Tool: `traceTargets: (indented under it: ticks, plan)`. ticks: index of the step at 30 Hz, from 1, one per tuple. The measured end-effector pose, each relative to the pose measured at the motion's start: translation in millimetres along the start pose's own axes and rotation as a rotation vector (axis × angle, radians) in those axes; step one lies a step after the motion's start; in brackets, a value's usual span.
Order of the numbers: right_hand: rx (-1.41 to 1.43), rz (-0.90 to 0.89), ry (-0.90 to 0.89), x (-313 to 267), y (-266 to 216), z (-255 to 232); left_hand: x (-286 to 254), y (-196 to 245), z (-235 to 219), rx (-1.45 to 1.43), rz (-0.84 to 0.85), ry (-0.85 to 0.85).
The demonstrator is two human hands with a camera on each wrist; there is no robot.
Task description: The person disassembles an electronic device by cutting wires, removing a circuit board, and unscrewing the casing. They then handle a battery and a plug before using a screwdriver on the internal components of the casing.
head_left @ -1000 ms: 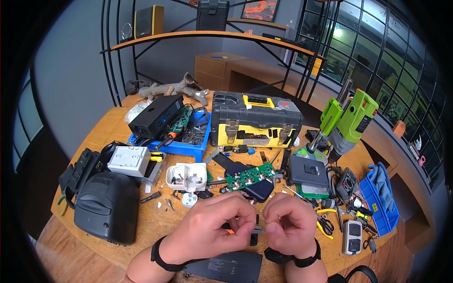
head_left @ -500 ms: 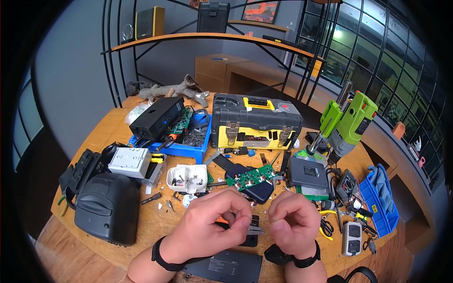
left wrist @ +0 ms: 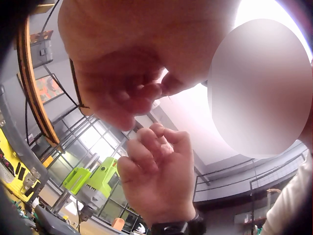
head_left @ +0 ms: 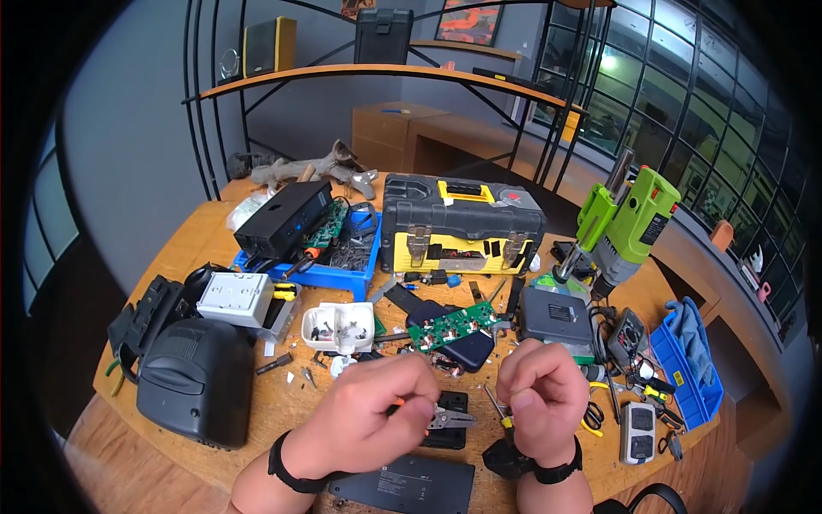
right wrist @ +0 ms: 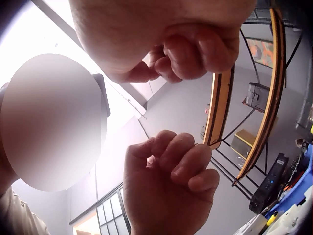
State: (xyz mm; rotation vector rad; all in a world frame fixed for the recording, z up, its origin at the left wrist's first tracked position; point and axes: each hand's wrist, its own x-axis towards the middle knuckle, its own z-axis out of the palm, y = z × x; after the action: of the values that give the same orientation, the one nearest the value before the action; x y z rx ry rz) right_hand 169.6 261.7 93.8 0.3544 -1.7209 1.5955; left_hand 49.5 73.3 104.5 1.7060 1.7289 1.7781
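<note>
In the head view my left hand (head_left: 368, 420) grips small pliers with orange handles, their silver jaws (head_left: 452, 420) pointing right over a black rectangular part (head_left: 454, 401). Just to the right, my right hand (head_left: 544, 403) is raised apart from the pliers, fingers curled and thumb against the index finger. Whether something tiny sits in that pinch I cannot tell. A dark flat panel (head_left: 411, 484) lies below the left hand. Both wrist views show the curled fingers from below; the left wrist view has the right hand (left wrist: 159, 176), the right wrist view the left hand (right wrist: 171, 186).
Beyond the hands lie a green circuit board (head_left: 454, 327) and a white tray (head_left: 338, 327) of small parts. A toolbox (head_left: 462, 223) and blue bin (head_left: 342, 278) stand behind. At right are a green drill (head_left: 642, 218), scissors (head_left: 592, 415) and a blue box (head_left: 685, 368).
The right hand has moved away from the plier tips, rightward and slightly up, widening the gap. The left hand has shifted a little left with the pliers, whose jaws show more clearly.
</note>
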Motion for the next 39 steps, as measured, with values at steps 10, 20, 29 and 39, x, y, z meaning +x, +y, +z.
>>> traceTargets:
  ticks: [10, 20, 29, 39]
  plan:
    - [0.025, 0.008, 0.022, 2, -1, -2, 17, -1, 13, 0.427, 0.023, 0.240]
    - [-0.201, -0.040, -0.145, 6, 5, 4, 10, 10, 8, 0.197, 0.036, 0.102]
    - [-0.168, -0.044, -0.092, 4, 7, 6, 7, 6, 9, 0.175, 0.084, 0.105]
    - [-0.217, -0.010, -0.115, 7, 3, 3, 7, 5, 10, 0.135, 0.044, 0.133]
